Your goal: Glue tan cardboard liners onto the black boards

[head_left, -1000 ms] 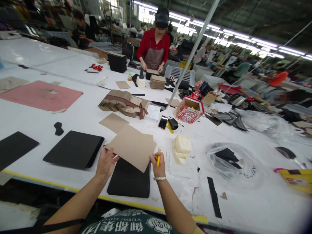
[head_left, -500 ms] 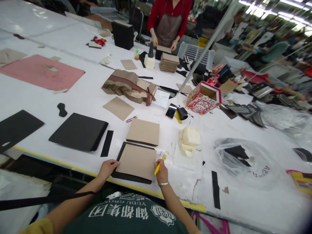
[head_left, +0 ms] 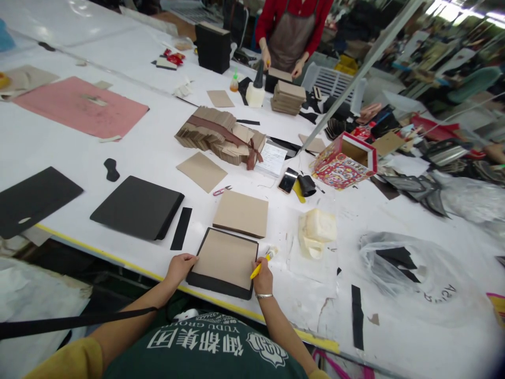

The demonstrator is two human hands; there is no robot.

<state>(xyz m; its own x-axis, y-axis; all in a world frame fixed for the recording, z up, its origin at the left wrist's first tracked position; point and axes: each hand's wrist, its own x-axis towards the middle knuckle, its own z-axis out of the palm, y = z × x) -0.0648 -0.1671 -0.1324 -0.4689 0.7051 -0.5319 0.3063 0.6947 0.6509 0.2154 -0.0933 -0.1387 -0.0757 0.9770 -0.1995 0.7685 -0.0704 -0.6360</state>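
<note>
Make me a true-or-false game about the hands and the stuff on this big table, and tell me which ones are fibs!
1. The right hand holds a yellow-handled brush. True.
2. The left hand is holding scissors. False: its fingertips are at the left edge of a tan board.
3. That tan board lies on top of something black. True.
4. The phone is inside the red patterned box. False: the phone lies on the white table, left of the box in the picture.
5. The pink sheet is on the picture's right side. False: it is on the left.
</note>
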